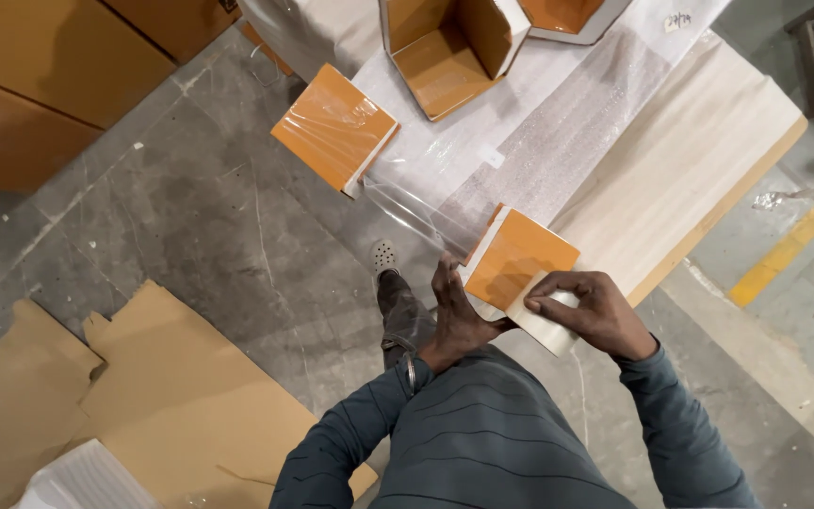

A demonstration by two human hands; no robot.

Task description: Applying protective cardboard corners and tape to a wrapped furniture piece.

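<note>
The left hand [454, 316] lies flat against the near left edge of a small orange panel [520, 259], fingers straight and pressed to its side, so its grip is open and closed on nothing. The panel is square, smooth and glossy on top with pale edges, and it sits at the near corner of the surface [680, 160], partly overhanging it. The right hand [595, 306] curls over a pale roll [548, 320] at the panel's near right corner, fingers bent around it and holding it. A clear plastic film [416, 212] stretches from the panel across a sheet of white foam wrap [558, 104] that covers part of the light wooden surface. A second orange panel [334, 127], wrapped in shiny film, juts off the far left edge. Beyond it stands an open orange box [445, 52] with white edges. On the grey concrete floor [219, 217] lie flat brown cardboard pieces [162, 396].
</note>
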